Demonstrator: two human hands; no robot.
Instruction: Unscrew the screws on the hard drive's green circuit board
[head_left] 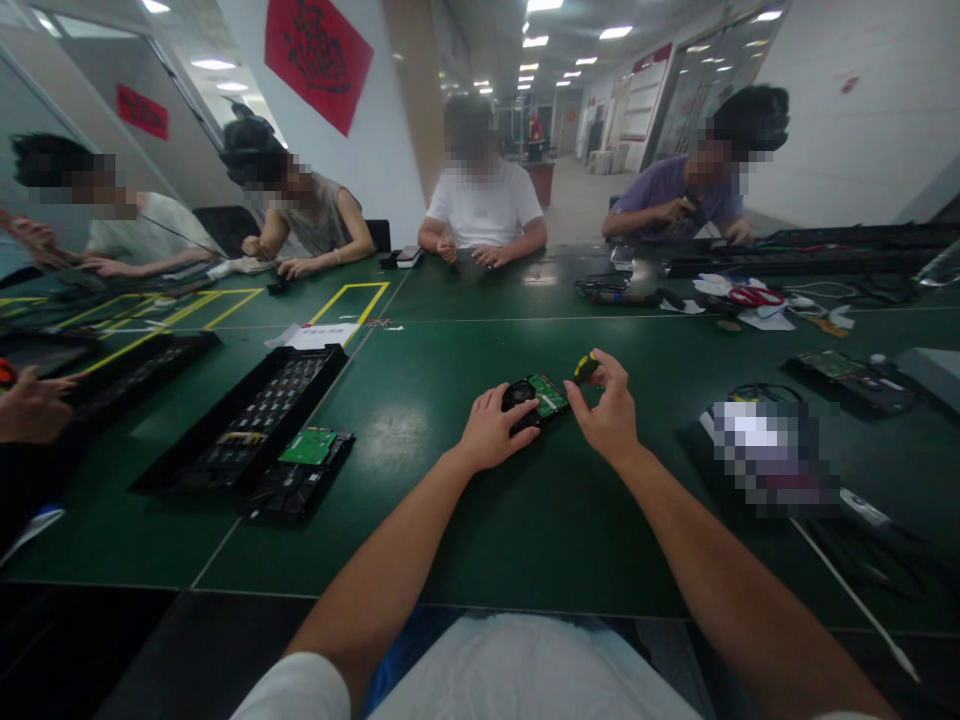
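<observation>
A black hard drive with a green circuit board [551, 394] lies on the green table in front of me. My left hand [495, 430] grips it from the left, fingers over its dark side and thumb along the near edge. At the drive's right end, my right hand [609, 412] pinches a small yellow-and-black screwdriver [586, 368] by its handle. The handle tilts up, and its tip is hidden by my fingers, so I cannot tell whether it touches the drive.
Left of me are a long black tray [247, 420] and another hard drive [309, 455] against it. Cables [877, 545] and a further drive [855, 380] lie at right. Several people sit across the table; another person's hand [34, 405] shows at far left.
</observation>
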